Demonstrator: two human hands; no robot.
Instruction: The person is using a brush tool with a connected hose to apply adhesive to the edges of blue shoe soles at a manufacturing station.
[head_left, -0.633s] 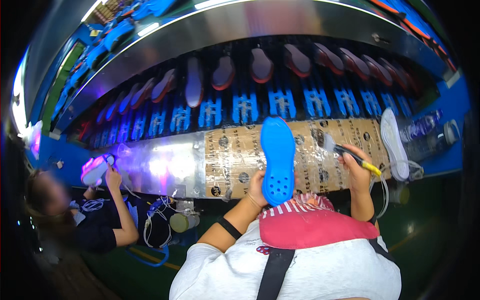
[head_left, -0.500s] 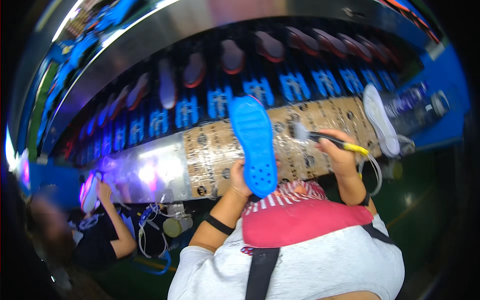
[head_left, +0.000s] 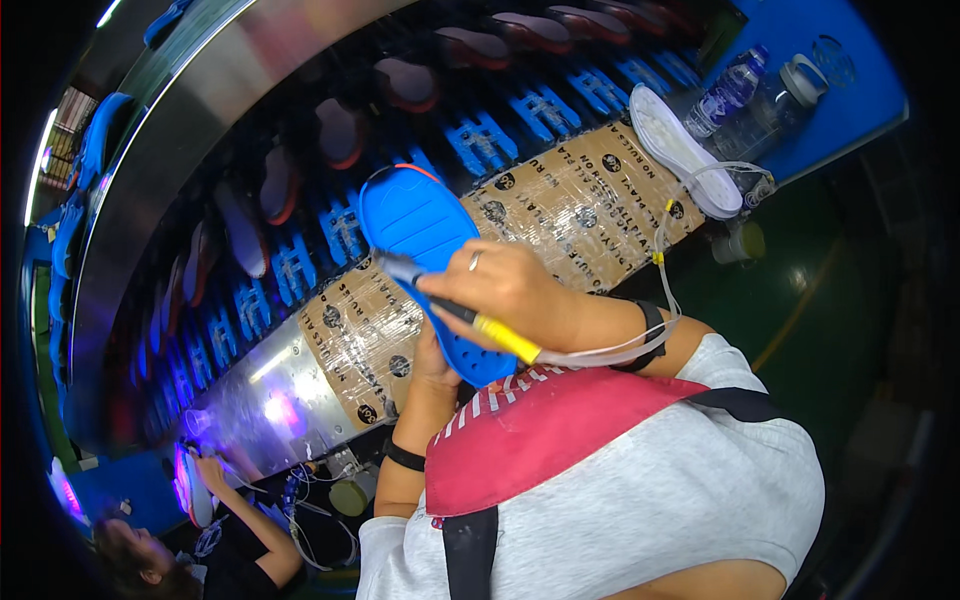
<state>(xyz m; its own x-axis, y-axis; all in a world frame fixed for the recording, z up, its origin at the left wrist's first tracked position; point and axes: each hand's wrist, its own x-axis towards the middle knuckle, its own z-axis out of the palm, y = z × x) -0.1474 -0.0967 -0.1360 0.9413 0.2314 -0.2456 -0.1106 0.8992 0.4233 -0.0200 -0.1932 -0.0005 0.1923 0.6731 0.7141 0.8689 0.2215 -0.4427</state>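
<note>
My left hand (head_left: 432, 358) grips a blue sole-shaped piece (head_left: 415, 220) from beneath, near its middle and heel. Ridges cross its broad toe end, small holes dot its heel, and a thin red edge shows at the toe tip. In my right hand (head_left: 520, 290) is a brush (head_left: 460, 310) with a black and yellow handle and a clear tube (head_left: 610, 352) running from its end. The bristles lie over the left edge of the piece, at its waist; whether they touch it I cannot tell. My right hand hides part of the piece.
Cardboard (head_left: 560, 200) under clear film covers the ledge before me. Beyond it, soles (head_left: 405, 82) stand in a row by blue racks (head_left: 480, 140). A white sole (head_left: 680, 150) and bottles (head_left: 730, 90) lie at right. At lower left a co-worker's hand (head_left: 210, 475) holds a shoe part.
The brush has come left from beside the blue piece to over its edge. The piece has tilted, its toe leaning left. My view has turned, so the surroundings appear rotated.
</note>
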